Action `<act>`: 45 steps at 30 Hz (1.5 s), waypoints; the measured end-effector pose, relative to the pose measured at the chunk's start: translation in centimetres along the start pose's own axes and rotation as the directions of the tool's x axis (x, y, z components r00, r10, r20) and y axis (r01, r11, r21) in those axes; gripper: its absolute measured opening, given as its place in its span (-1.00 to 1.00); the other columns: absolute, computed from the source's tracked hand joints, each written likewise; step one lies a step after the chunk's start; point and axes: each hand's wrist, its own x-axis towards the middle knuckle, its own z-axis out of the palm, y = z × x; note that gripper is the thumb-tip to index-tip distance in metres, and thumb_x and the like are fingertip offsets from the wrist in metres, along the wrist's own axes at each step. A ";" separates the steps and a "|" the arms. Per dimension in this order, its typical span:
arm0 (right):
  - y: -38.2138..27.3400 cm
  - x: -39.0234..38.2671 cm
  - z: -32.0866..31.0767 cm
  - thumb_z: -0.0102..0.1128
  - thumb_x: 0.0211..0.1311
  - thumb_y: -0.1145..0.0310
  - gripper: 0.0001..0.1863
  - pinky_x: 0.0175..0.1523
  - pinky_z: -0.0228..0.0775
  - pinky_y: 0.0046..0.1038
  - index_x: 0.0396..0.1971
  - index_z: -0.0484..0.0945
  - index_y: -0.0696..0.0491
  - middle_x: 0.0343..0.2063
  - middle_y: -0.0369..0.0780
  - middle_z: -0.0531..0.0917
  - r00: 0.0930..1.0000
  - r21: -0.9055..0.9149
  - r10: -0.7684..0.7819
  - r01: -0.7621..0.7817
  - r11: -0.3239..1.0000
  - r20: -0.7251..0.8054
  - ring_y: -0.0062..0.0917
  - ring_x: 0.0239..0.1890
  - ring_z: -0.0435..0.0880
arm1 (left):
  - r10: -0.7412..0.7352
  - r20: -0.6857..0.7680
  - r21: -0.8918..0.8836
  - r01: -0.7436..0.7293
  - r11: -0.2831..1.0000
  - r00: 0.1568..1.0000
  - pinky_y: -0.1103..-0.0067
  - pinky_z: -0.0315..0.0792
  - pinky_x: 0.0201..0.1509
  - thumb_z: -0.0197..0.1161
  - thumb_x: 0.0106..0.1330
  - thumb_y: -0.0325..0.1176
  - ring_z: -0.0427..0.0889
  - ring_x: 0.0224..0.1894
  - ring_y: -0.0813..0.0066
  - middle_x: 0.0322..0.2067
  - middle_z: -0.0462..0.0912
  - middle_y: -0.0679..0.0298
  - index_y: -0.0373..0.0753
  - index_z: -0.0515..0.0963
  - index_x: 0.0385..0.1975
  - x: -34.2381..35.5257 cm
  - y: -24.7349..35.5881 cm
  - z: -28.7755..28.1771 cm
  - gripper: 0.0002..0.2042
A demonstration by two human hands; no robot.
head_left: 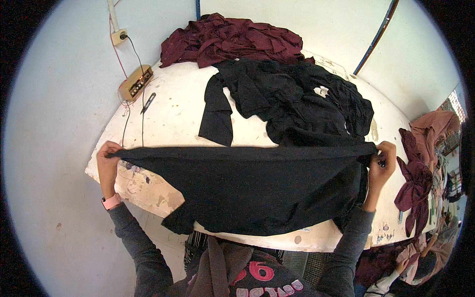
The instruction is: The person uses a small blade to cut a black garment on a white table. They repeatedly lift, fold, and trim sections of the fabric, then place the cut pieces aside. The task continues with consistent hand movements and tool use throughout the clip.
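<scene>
A black garment [262, 188] is stretched wide between my two hands over the near part of the table, its lower edge hanging toward me. My left hand [108, 154] pinches its left corner. At the opposite corner my right hand [383, 161] grips the cloth, fingers curled round it. The upper edge runs almost straight from hand to hand. Just beyond it lies a heap of black garments [297, 96], with a small white patch on top. The held cloth overlaps the near side of that heap.
A maroon fabric pile [232, 42] sits at the white table's [173, 114] far edge. At left are a brown electrical box [136, 83] with cords and a dark slim tool [148, 102]. More maroon cloth [415, 188] hangs at the right edge, near another person's hand [403, 262].
</scene>
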 end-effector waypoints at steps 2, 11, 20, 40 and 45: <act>1.8 1.2 -1.5 -0.01 0.07 0.78 -0.73 -0.13 0.39 -0.60 -0.25 0.46 0.16 -0.24 -0.21 0.63 0.932 0.405 0.275 -0.352 0.844 0.237 -0.61 -0.20 0.56 | 0.028 0.183 -0.426 0.054 0.903 0.983 0.75 0.32 -0.25 0.44 0.27 -0.41 0.47 -0.40 0.73 -0.45 0.58 0.50 -0.24 0.59 -0.27 -0.3 -1.4 0.6 -0.85; 8.7 2.8 0.5 0.32 0.20 0.37 -0.78 -0.20 0.48 -0.33 -0.18 0.51 -0.01 -0.39 -0.18 0.61 0.960 -0.537 0.280 -0.236 0.810 0.000 -0.36 -0.24 0.69 | -0.188 0.432 -0.599 0.436 0.672 0.882 0.75 0.54 -0.34 0.30 0.43 -0.34 0.57 -0.52 0.77 -0.44 0.65 0.46 -0.22 0.64 -0.28 -3.7 9.0 10.8 -0.89; -17.4 -0.5 8.7 0.52 0.12 0.36 -0.71 -0.14 0.50 -0.56 -0.13 0.76 0.03 -0.28 -0.28 0.76 0.706 0.360 0.124 -0.495 0.791 0.697 -0.65 -0.27 0.69 | -0.100 0.479 -0.540 0.383 0.750 0.872 0.79 0.28 -0.37 0.40 0.37 -0.40 0.47 -0.44 0.85 -0.44 0.67 0.48 -0.35 0.71 -0.18 -10.2 16.3 17.5 -0.84; -21.2 -1.3 11.7 0.46 0.20 0.17 -0.66 -0.42 0.43 -0.43 -0.27 0.65 0.15 -0.64 -0.18 0.62 0.716 0.425 0.025 -0.442 0.790 0.698 -0.52 -0.55 0.67 | 0.134 0.595 -0.569 0.298 0.766 0.793 0.78 0.49 -0.26 0.27 0.37 -0.61 0.61 -0.15 0.71 0.25 0.44 0.23 -0.34 0.45 0.25 -12.0 19.2 18.8 -0.56; -21.9 0.0 8.7 0.39 0.19 0.05 -0.63 -0.45 0.48 -0.31 -0.38 0.57 0.07 -0.65 -0.12 0.65 0.558 0.145 0.055 -0.309 0.940 0.828 -0.21 -0.57 0.72 | 0.080 0.525 -0.491 0.225 0.842 0.847 0.77 0.47 -0.32 0.24 0.34 -0.67 0.59 -0.23 0.76 0.27 0.43 0.22 -0.24 0.39 0.37 -11.7 20.0 18.1 -0.43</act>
